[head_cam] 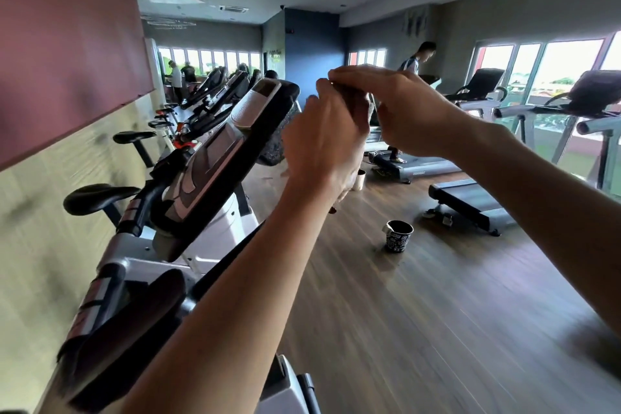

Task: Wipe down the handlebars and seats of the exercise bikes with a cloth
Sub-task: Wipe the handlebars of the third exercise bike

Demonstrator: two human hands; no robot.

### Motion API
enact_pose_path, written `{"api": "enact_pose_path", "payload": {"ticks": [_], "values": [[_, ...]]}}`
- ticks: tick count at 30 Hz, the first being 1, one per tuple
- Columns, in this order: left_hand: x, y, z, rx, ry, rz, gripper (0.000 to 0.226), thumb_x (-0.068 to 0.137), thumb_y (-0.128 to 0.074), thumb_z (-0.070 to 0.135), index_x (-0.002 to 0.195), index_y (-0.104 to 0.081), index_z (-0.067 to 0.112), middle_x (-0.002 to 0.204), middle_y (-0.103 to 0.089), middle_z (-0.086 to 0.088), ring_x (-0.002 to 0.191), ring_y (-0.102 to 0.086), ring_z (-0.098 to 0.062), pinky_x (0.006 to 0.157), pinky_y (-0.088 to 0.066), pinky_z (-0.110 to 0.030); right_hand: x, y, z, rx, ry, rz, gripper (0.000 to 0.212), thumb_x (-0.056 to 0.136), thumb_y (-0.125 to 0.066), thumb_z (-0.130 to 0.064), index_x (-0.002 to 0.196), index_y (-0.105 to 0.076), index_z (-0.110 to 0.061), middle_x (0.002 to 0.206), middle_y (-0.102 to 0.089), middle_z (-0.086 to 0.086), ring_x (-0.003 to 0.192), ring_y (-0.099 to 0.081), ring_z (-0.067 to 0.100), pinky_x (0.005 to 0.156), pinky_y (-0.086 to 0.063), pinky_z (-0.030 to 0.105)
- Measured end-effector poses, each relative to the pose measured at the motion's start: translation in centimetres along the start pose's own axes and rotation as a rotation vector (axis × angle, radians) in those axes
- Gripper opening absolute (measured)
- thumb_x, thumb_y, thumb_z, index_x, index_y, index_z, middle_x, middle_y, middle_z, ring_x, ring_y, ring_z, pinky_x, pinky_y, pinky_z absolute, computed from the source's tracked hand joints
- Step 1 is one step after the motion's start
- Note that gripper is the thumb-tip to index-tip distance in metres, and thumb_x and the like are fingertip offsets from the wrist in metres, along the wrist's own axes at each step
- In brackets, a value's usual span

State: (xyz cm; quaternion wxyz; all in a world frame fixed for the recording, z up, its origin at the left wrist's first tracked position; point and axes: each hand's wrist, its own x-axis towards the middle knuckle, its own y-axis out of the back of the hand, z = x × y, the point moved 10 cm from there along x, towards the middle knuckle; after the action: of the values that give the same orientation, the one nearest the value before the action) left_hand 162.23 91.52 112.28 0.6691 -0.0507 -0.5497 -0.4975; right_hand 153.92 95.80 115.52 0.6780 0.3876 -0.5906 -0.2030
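Observation:
Both my hands are raised in mid-air to the right of the nearest exercise bike. My left hand [322, 141] grips a dark brownish cloth [361, 107], and my right hand [389, 104] pinches its upper edge from the other side. Most of the cloth is hidden between the two hands. The nearest bike's console [208, 161] tilts up at the left, with a black handlebar bearing silver sensor strips [134, 210] below it. A black seat [97, 198] stands near the wall. Neither hand touches the bike.
More bikes [201, 91] line the left wall toward the back. A patterned cup [398, 235] stands on the wooden floor. Treadmills [470, 205] fill the right side by the windows, and a person [416, 60] walks on one.

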Motion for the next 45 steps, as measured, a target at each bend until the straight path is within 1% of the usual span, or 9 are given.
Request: {"api": "enact_pose_path", "payload": {"ticks": [6,10,15,20,25,29,40,43,45], "values": [[-2.8,0.3,-1.1,-0.115,-0.035,-0.066,0.038,0.104,-0.043,0.057,0.102,-0.052,0.020,0.098,-0.066,-0.008,0.090,-0.068,-0.033,0.071,-0.045,-0.039,-0.6,0.1,0.4,0.037,-0.053,-0.004,0.093,0.069,-0.036,0.026,0.150,-0.050,-0.017,0.156,-0.048,-0.001,0.143,-0.043,0.014,0.116,-0.030,0.018],[-4.3,0.0,-2.8,-0.010,0.028,-0.098,0.053,0.101,-0.041,0.064,0.111,-0.053,0.013,0.100,-0.071,-0.012,0.092,-0.069,-0.037,0.073,-0.048,-0.042,-0.8,-0.3,0.3,0.073,-0.104,-0.028,0.093,0.073,-0.038,0.025,0.153,-0.047,-0.021,0.159,-0.042,-0.008,0.123,-0.045,-0.002,0.088,-0.024,-0.007],[-0.8,0.3,-0.6,-0.084,0.008,-0.066,0.049,0.103,-0.042,0.060,0.114,-0.052,0.013,0.094,-0.068,-0.006,0.083,-0.066,-0.032,0.066,-0.035,-0.034,-0.9,0.2,-0.7,0.140,-0.116,-0.050,0.068,0.082,-0.042,0.000,0.149,-0.051,-0.013,0.152,-0.050,0.000,0.128,-0.052,0.010,0.099,-0.031,0.003],[-0.2,0.3,-0.1,-0.118,-0.008,-0.056,0.043,0.104,-0.040,0.057,0.105,-0.052,0.015,0.098,-0.068,-0.011,0.091,-0.067,-0.038,0.067,-0.036,-0.035,-1.0,0.1,-1.6,0.164,-0.100,-0.028,0.082,0.070,-0.028,-0.028,0.145,-0.054,-0.009,0.149,-0.054,0.002,0.138,-0.048,0.018,0.114,-0.031,0.020],[-4.5,-0.2,-2.6,-0.039,0.035,-0.085,0.051,0.099,-0.044,0.064,0.111,-0.056,0.016,0.100,-0.070,-0.010,0.093,-0.069,-0.035,0.072,-0.048,-0.040,-1.3,-0.3,-0.5,0.124,-0.181,-0.034,0.083,0.075,-0.045,0.018,0.152,-0.046,-0.014,0.158,-0.044,0.002,0.147,-0.038,0.019,0.116,-0.023,0.017],[-3.1,0.0,-1.6,0.007,0.040,-0.080,0.053,0.102,-0.040,0.062,0.113,-0.051,0.011,0.099,-0.069,-0.010,0.092,-0.070,-0.036,0.070,-0.047,-0.041,-0.9,-0.3,-0.7,0.189,-0.162,-0.076,0.081,0.070,-0.044,-0.001,0.150,-0.048,-0.013,0.154,-0.048,0.001,0.145,-0.041,0.020,0.121,-0.030,0.033],[-3.7,0.9,-1.4,-0.146,0.011,-0.117,0.032,0.103,-0.045,0.056,0.096,-0.056,0.027,0.100,-0.071,-0.014,0.095,-0.068,-0.039,0.069,-0.033,-0.034,-1.1,0.0,-0.4,0.269,-0.139,-0.043,0.088,0.062,-0.033,-0.017,0.147,-0.052,-0.017,0.150,-0.052,-0.002,0.141,-0.046,0.016,0.119,-0.034,0.034],[-4.8,0.5,-2.6,-0.013,0.035,-0.116,0.050,0.101,-0.042,0.063,0.106,-0.057,0.015,0.098,-0.071,-0.015,0.093,-0.069,-0.039,0.068,-0.034,-0.035,-1.2,-0.2,-0.3,0.291,-0.120,-0.049,0.089,0.062,-0.034,-0.014,0.149,-0.050,-0.017,0.153,-0.049,-0.002,0.143,-0.043,0.015,0.119,-0.033,0.028],[-4.6,0.3,-2.7,-0.007,0.030,-0.121,0.056,0.101,-0.041,0.064,0.108,-0.057,0.012,0.097,-0.071,-0.014,0.091,-0.069,-0.038,0.067,-0.036,-0.034,-1.1,-0.3,-0.1,0.291,-0.100,-0.056,0.086,0.066,-0.037,-0.006,0.151,-0.048,-0.016,0.156,-0.047,-0.001,0.144,-0.040,0.011,0.115,-0.027,0.010]]}}
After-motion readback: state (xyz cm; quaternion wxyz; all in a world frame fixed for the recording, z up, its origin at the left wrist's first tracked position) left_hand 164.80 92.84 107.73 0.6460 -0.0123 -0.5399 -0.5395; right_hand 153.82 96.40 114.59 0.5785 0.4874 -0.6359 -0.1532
